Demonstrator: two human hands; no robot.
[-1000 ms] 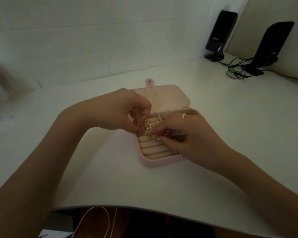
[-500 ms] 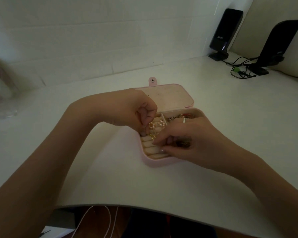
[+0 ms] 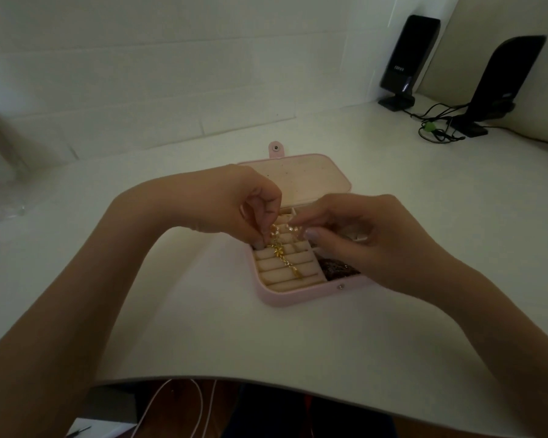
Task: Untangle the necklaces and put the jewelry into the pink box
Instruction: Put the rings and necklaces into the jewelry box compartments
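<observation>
Left hand (image 3: 234, 210) pinching the far end of a gold chain (image 3: 283, 257) laid across the ring rolls of the open pink box (image 3: 301, 295), right hand (image 3: 358, 238) loosely curled, empty; snagging on neighbouring pieces judged likely if tugged.

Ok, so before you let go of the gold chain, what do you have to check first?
1. Pink box lid open: ok.
2. Gold chain lies over the ring rolls, inside the box: ok.
3. Left hand pinches the chain's top end: ok.
4. Right hand holding nothing: cannot tell.
5. Chain free of knots: cannot tell, too small.
6. Dark jewelry sits in its own compartment: ok.
</observation>
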